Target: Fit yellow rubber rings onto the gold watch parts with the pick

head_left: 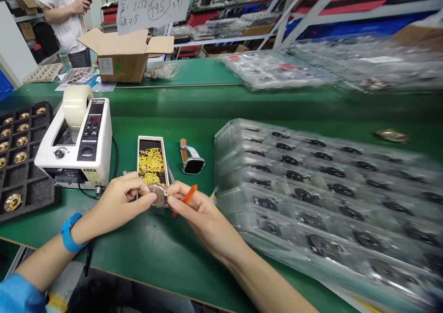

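Note:
Between both hands is a round metal watch case (159,195), pinched at its two sides. My left hand (126,197), with a blue wristband (71,232) behind it, grips the case's left edge between thumb and fingers. My right hand (194,204) pinches the right edge and also keeps an orange pointed tool (189,195) between its fingers. Just beyond the hands stands an open box (141,147) of yellow rings (151,161). A smartwatch (193,165) with a pale and brown strap lies to the right of that box.
A white tape dispenser (98,142) stands left, beside a black foam tray (32,172) of gold watch parts. Stacked clear plastic trays (301,179) with black parts fill the right. A cardboard box (121,57) sits behind; a person (65,17) stands at the back left.

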Motion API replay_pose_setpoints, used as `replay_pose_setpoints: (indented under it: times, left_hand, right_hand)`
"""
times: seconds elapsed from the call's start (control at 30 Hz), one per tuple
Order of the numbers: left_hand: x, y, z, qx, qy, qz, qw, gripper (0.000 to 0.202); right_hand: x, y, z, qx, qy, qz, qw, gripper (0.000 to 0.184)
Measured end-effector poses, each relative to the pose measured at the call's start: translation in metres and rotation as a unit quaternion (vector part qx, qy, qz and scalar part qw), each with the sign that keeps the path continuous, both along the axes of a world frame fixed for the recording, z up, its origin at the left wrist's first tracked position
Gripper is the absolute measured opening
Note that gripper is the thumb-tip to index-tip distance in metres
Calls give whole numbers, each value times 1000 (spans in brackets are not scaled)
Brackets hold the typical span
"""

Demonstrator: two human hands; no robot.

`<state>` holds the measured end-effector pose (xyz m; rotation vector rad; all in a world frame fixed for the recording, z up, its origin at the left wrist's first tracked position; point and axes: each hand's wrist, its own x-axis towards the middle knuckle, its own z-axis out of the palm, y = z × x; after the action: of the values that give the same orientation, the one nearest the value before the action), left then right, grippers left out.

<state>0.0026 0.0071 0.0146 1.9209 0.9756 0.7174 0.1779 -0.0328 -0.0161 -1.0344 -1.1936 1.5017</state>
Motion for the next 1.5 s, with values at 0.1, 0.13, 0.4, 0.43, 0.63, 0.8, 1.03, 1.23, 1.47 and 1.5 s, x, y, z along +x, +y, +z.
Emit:
replay_pose_setpoints:
  times: [0.1, 0.13, 0.4, 0.43, 0.63, 0.8, 1.03, 1.23, 1.47, 1.5]
  left_hand:
    - [3, -2, -4, 33, 11, 24, 999, 21]
    - [4, -3, -6, 47, 14, 35, 998, 22]
    - [0, -5, -15, 303, 30, 173, 937, 16]
    - [-1, -5, -16, 335, 2, 163, 928, 11]
    - [0, -1, -23, 276, -53, -40, 959, 28]
    - [1, -9, -16, 214, -133, -146, 957, 33]
    - [-55, -41, -2, 207, -108, -16, 972, 59]
    - [-188, -8, -4, 216, 21, 429, 877, 29]
    - [-279, 68, 3, 141, 230, 458, 847, 31]
    - [-282, 73, 1, 143, 239, 452, 848, 30]
  right_hand:
    - [-1, -1, -1, 9, -17, -7, 1000, 38]
    - [-1, -1, -2, 13, -23, -11, 1000, 38]
    - [-2, 2, -7, 13, 0, -48, 999, 41]
    - [-2, 3, -7, 8, 6, -49, 999, 42]
    - [-7, -1, -11, -42, 92, 3, 995, 41]
    - [-12, -17, -17, -85, 135, 67, 985, 35]
    - [10, -5, 15, -29, -5, 56, 998, 42]
    - [30, 103, 56, 70, -370, 94, 922, 36]
    - [9, 199, 51, 64, -610, -86, 785, 16]
    - [7, 200, 51, 68, -614, -103, 779, 17]
